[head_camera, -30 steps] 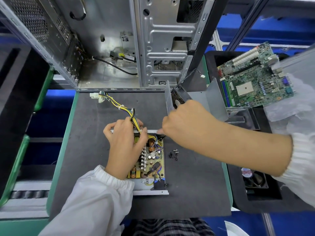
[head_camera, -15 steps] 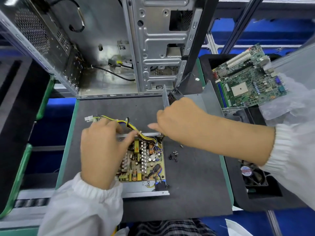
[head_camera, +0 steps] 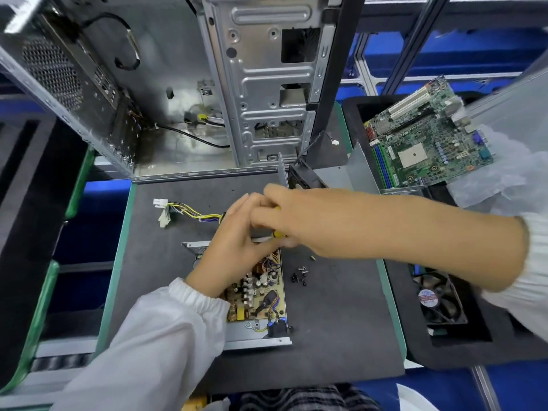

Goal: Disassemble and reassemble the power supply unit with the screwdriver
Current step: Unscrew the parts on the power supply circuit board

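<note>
Power supply unit (head_camera: 261, 301): lay open on the dark surface (head_camera: 335, 327), cover off, circuit board exposed; long axis ran 12 to 6 o'clock.
Cable bundle (head_camera: 189, 213): trailed from the unit's far end toward 10 o'clock, white plugs at the tip.
Right hand (head_camera: 299, 221): fingers curled round a yellow screwdriver (head_camera: 278, 232); mostly hidden, so which way its tip pointed could not be told.
Left hand (head_camera: 234, 250): over the unit's 12 o'clock end, fingertips meeting the right hand; whether it pinched anything could not be told.
Key relation: both hands hung over the far edge; unit stretched from them toward 6 o'clock; left hand nearer the board.
Loose screws (head_camera: 299, 275): just beside the unit at 3 o'clock.
</note>
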Demonstrator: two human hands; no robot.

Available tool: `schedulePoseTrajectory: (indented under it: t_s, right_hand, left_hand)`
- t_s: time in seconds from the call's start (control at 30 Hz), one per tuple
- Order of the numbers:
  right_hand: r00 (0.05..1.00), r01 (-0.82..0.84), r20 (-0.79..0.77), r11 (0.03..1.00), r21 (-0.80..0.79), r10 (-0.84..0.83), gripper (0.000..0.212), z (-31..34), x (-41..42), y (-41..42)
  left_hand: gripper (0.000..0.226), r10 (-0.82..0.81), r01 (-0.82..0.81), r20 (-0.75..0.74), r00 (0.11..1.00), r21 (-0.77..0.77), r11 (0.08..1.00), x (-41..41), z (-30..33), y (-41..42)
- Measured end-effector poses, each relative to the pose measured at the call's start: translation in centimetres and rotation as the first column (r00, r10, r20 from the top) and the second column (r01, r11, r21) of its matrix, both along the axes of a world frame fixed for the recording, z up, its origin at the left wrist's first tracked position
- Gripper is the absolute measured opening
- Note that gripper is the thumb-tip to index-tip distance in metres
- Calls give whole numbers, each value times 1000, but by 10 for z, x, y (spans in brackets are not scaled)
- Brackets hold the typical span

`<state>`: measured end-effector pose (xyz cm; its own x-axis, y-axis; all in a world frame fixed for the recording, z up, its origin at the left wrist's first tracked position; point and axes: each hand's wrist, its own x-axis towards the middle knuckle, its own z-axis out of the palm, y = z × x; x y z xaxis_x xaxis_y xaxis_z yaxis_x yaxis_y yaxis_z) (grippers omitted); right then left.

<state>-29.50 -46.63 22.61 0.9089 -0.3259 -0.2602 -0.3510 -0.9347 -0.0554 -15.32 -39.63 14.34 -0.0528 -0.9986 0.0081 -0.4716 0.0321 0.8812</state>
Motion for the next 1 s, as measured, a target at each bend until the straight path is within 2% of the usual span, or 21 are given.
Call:
schedulePoseTrajectory:
  t_s: [0.07,0.1,0.13,0.17,0.23,0.33,0.4,0.47,0.5,0.57,0.6,0.67,0.7,0.77,0.8,0.83,0.9,0.97,1.0]
  right_hand:
    - [998,-53,-46,998,-21,52,23,9,0,-1]
    - [997,-32,-66,997,-64,28,12,12,3,-1]
    - [999,-14,-51,988,-151,6,16,11,7,1]
    - [999,-6,-45,968,-251,-6,30,9,11,5]
    - [999,29,-19,939,-342,-38,42,2,14,10]
    - [995,91,2,948,-305,-95,40,-2,7,7]
    - [999,48,7,992,-116,-47,30,1,0,4]
    - [998,-64,-18,998,-5,63,40,3,-4,2]
    - [997,-64,-36,998,-14,63,39,5,-3,3]
    - [998,15,-56,993,-118,-22,22,7,1,5]
    - [997,62,-43,980,-187,-71,24,4,3,4]
    - [993,85,-43,937,-340,-106,37,1,6,7]
    - [993,87,-45,925,-370,-111,35,0,6,8]
    - [995,83,-19,937,-340,-96,25,-5,-2,7]
    - [996,90,12,967,-239,-90,24,-4,-6,7]
    - [997,82,17,989,-122,-81,28,-3,-9,6]
    - [1000,8,-7,998,-57,-9,33,-1,-12,6]
    - [997,-23,-79,987,-159,10,18,-1,-13,7]
    - [994,-9,-107,962,-272,-21,23,-4,-12,9]
  left_hand:
    - [32,-66,66,8,998,17,998,4,-1,-1]
    - [33,-75,75,20,997,-8,997,3,0,-2]
    - [34,-63,65,42,997,-42,997,1,2,-2]
    - [33,-47,51,56,997,-75,996,-1,3,-3]
    - [27,-12,29,124,992,-134,991,-5,4,-3]
    - [28,-15,28,123,992,-107,994,-2,-2,-3]
    - [23,-37,40,48,998,-74,996,2,-3,-2]
    - [34,-105,108,56,993,-54,993,8,-1,-2]
    - [38,-144,148,77,987,-52,988,9,-1,-2]
    - [45,-166,168,72,984,-27,985,7,0,-5]
    - [48,-142,144,75,987,-14,990,4,2,-7]
    - [36,-63,67,131,989,-28,997,-2,3,-9]
    - [27,-41,49,157,987,-48,998,-4,3,-10]
    - [16,-54,66,158,986,-71,995,-3,1,-9]
    - [17,-71,84,143,987,-87,993,-1,1,-8]
    - [21,-94,107,134,986,-93,990,2,1,-6]
    - [32,-173,182,126,977,-71,981,7,1,-5]
    - [41,-227,235,138,964,-47,971,8,3,-6]
    - [43,-218,229,167,961,-45,972,5,5,-7]
